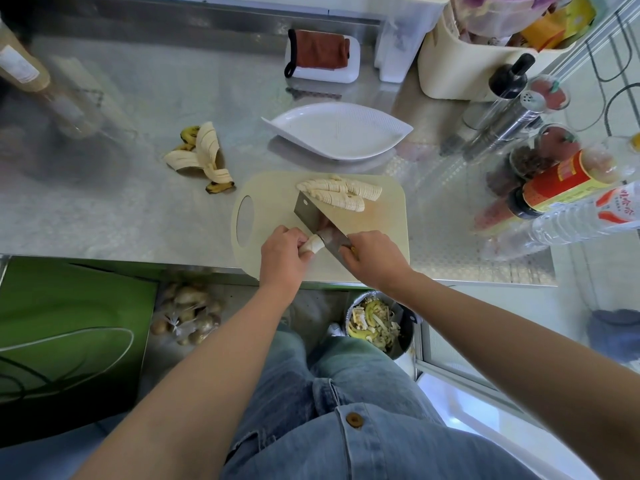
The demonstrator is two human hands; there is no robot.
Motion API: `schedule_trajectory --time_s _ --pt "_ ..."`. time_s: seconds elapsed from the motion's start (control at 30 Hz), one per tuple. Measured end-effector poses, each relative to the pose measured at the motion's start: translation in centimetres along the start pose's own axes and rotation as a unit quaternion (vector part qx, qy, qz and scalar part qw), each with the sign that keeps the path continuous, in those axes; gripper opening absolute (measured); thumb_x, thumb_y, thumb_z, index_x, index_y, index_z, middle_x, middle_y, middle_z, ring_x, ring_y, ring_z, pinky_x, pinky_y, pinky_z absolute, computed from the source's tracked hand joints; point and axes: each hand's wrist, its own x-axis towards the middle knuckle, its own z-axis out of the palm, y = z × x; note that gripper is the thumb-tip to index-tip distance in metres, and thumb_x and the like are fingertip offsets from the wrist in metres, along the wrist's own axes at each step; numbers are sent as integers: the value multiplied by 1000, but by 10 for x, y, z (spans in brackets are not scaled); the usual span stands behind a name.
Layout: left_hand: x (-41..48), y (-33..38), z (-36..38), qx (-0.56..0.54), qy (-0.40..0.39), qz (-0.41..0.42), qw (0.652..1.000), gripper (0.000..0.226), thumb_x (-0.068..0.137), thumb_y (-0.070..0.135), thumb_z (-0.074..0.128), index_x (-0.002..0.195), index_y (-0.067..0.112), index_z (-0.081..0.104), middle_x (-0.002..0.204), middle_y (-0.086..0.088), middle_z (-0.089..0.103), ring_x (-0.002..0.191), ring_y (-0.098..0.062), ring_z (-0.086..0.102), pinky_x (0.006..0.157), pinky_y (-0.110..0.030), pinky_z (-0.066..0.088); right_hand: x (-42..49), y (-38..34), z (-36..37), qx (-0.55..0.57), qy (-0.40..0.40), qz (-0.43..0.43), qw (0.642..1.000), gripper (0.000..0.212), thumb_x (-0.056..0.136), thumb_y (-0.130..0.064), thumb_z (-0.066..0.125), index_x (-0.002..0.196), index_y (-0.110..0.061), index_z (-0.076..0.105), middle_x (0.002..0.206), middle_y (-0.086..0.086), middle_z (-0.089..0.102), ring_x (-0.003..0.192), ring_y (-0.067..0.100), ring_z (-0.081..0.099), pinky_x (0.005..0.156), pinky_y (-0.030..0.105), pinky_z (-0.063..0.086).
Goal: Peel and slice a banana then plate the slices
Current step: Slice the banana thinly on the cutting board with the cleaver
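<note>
Just below the centre of the frame, the left hand point(282, 258) grips a peeled banana stub point(311, 243) on the beige cutting board point(381, 230), while the right hand point(375, 258) holds the handle of a cleaver point(313, 211) whose blade meets the stub's cut end. Cut slices point(341, 194) lie in two overlapping rows near the board's upper edge. Above them sits a white leaf-shaped plate point(337, 131), and the peel point(202, 157) lies on the steel counter point(121, 209) left of centre.

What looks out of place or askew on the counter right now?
The cutting board sits askew, its near corner seemingly past the counter front edge. The banana peel lies loose on the counter left of it. Nothing looks spilled.
</note>
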Motion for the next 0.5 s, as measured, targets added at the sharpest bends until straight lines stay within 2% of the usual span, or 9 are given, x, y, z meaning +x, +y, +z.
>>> schedule_trajectory --time_s 0.1,0.2,0.3,0.5 --pt "-1 2 -1 22 11 -5 1000 19 81 18 72 99 14 66 97 -5 58 83 -24 57 72 -30 44 -1 1 -2 3 6 -3 1000 43 94 -23 46 55 -21 28 52 -1 35 56 26 41 53 30 29" --pt "-2 1 -2 26 17 -12 999 22 81 21 74 99 13 64 97 -6 59 83 -25 57 75 -33 47 -2 2 -4 18 28 -11 999 34 93 -24 47 63 -11 40 58 5 44 57 27 43 53 32 30" --pt "-2 0 -2 26 14 -12 1000 22 81 23 74 98 13 65 97 -6 59 83 -24 58 76 -35 49 -2 1 -4 23 38 -24 999 31 93 -24 47 66 -11 43 61 5 48 58 27 45 53 32 32" --pt "-2 -1 -2 31 14 -13 999 20 82 23 72 98 13 66 96 -7 59 83 -24 57 75 -32 44 0 -1 -3 14 32 -25 999 31 94 -26 46 66 -12 44 64 6 50 60 27 47 54 33 34"
